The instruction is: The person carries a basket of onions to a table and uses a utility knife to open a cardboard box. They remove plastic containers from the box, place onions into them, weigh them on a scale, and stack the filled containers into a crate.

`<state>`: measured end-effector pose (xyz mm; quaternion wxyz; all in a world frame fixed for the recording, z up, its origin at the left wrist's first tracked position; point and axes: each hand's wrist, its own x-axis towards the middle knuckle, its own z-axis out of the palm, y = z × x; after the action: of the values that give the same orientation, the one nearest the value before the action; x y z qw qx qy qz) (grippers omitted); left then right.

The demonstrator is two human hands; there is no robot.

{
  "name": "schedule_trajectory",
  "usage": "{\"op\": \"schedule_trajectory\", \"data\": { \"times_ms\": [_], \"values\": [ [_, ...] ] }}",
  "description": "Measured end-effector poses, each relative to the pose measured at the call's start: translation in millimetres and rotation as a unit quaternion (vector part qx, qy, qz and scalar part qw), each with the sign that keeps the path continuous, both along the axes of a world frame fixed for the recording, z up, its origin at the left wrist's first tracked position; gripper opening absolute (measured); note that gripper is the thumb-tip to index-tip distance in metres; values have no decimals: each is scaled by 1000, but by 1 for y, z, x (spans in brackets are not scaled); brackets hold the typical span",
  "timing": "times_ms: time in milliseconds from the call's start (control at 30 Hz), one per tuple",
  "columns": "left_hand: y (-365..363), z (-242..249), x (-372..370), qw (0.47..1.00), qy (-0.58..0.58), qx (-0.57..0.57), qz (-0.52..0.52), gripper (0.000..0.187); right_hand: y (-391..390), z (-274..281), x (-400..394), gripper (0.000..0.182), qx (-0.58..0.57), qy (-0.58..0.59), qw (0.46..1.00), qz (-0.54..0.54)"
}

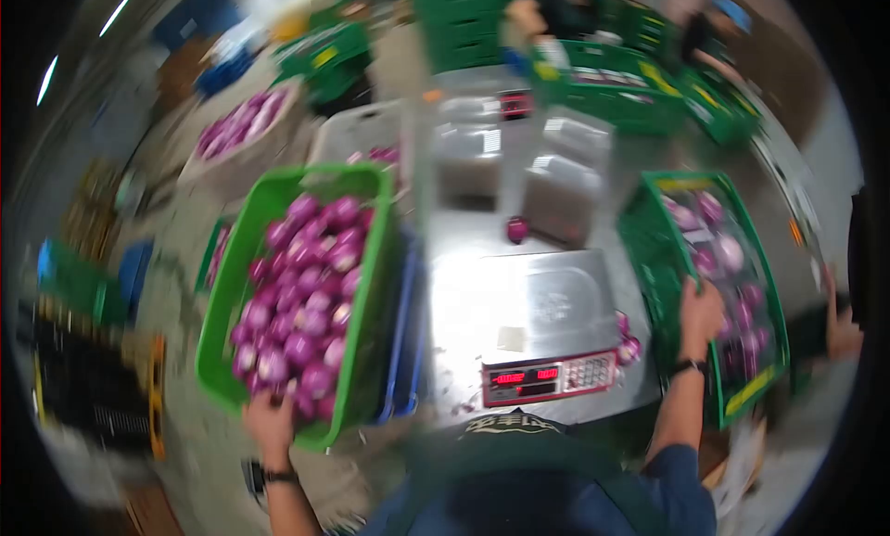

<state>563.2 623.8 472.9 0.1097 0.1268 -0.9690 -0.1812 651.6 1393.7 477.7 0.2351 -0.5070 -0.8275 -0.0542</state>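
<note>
Left hand: the left hand [271, 423] grasps the near rim of a bright green crate [243, 258], fingers curled over the edge; a dark band sits on the wrist.
Right hand: the right hand [699, 309] grips the left rim of a darker green crate [649, 258], also with a band at the wrist.
Left crate: it is heaped with purple onions [306, 295] and stands left of the scale, tilted slightly toward the person, its near edge under the left hand.
Right crate: it stands right of the scale and holds fewer purple onions [728, 258], some in pale wrapping; a yellow label [751, 389] shows on its near end.
Between the hands: a steel platform scale [538, 299] with a red digit display [521, 376] and keypad lies between the two crates, well apart from both hands.
Loose items: one onion [517, 228] sits on the table behind the scale pan; a couple more [629, 349] lie at the scale's right edge, just beside the right crate.
Surface: a metal worktable [464, 248] carries clear plastic boxes [556, 179] farther back.
Room: a packing floor, blurred by motion, with more green crates [603, 82] behind and a box of onions [241, 128] at the upper left.
Other people: a hand [842, 332] shows at the far right edge.
</note>
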Motion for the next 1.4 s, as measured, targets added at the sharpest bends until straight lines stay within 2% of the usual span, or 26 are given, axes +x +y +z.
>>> {"op": "schedule_trajectory", "data": {
  "times_ms": [33, 67, 100, 167, 233, 300, 367, 400, 467, 567, 600, 700, 733, 833, 933, 1033, 1067, 1100, 1133, 1167, 1200, 1233, 1267, 1367, 1400],
  "values": [
    [6, 13, 1, 998, -50, -31, -7, 33, 14, -8, -10, 47, 34, 3, 998, 54],
    [9, 18, 3, 998, -30, -45, -12, 33, 36, -24, -23, 46, 77, 62, 986, 131],
    [11, 19, 4, 998, -11, -61, -26, 34, 14, -6, -50, 42, 102, 64, 982, 147],
    [13, 32, -2, 996, -45, -61, -42, 34, -11, 8, -103, 40, 35, 116, 951, 285],
    [-1, 31, -16, 994, -61, 82, -28, 33, -46, 22, -160, 38, -27, 109, 921, 374],
    [-9, 40, -33, 979, -32, 201, -25, 32, -68, 17, -209, 42, -16, 77, 901, 426],
    [-15, 53, -50, 987, -6, 150, -47, 35, -72, 6, -248, 43, 8, 56, 870, 489],
    [-13, 63, -58, 991, -1, 118, -60, 35, -71, 4, -260, 43, -15, 15, 856, 516],
    [-16, 70, -68, 995, -32, 81, -57, 36, -63, -4, -280, 45, -27, -40, 826, 561],
    [-30, 55, -79, 991, -107, 38, -77, 49, -52, -4, -303, 45, -38, -121, 848, 514],
    [-32, 50, -82, 986, -138, 21, -90, 56, -51, 7, -307, 40, -100, -147, 841, 512],
    [-22, 22, -79, 987, -133, -24, -85, 77, -42, 9, -315, 35, -101, -140, 832, 528],
    [-18, 19, -81, 985, -154, -39, -72, 87, -42, 4, -315, 32, -141, -75, 821, 549],
    [-3, 16, -87, 983, -173, -60, -30, 84, -21, -13, -326, 36, -286, -3, 792, 540],
    [-7, 9, -92, 983, -172, -55, -38, 84, -33, 1, -323, 39, -261, 16, 856, 445],
    [-22, 7, -92, 994, -101, 35, -39, 83, -78, 19, -290, 40, -21, 57, 881, 470],
    [-30, 7, -92, 970, -81, 225, -35, 81, -97, 25, -269, 36, 11, 80, 846, 528],
    [-38, 8, -90, 911, -59, 406, -31, 79, -110, 17, -247, 34, -9, 59, 815, 577],
    [-42, 10, -91, 819, -39, 572, -28, 77, -123, 5, -221, 32, -30, 39, 782, 622],
    [-39, 19, -90, 751, -25, 657, -56, 76, -144, 1, -188, 30, -85, -1, 748, 659],
    [-29, 35, -85, 673, -11, 735, -83, 75, -157, -14, -159, 32, -88, -58, 735, 670],
    [-22, 43, -80, 586, 4, 803, -108, 75, -179, -17, -135, 36, -101, -87, 715, 686],
    [-19, 38, -78, 561, 10, 819, -123, 73, -184, -31, -115, 36, -151, -123, 709, 678],
    [5, 54, -77, 502, -29, 850, -159, 72, -222, -16, -83, 36, -198, -149, 738, 627],
    [14, 52, -78, 496, -34, 850, -176, 72, -232, -5, -79, 37, -185, -140, 723, 651]
  ]
}}
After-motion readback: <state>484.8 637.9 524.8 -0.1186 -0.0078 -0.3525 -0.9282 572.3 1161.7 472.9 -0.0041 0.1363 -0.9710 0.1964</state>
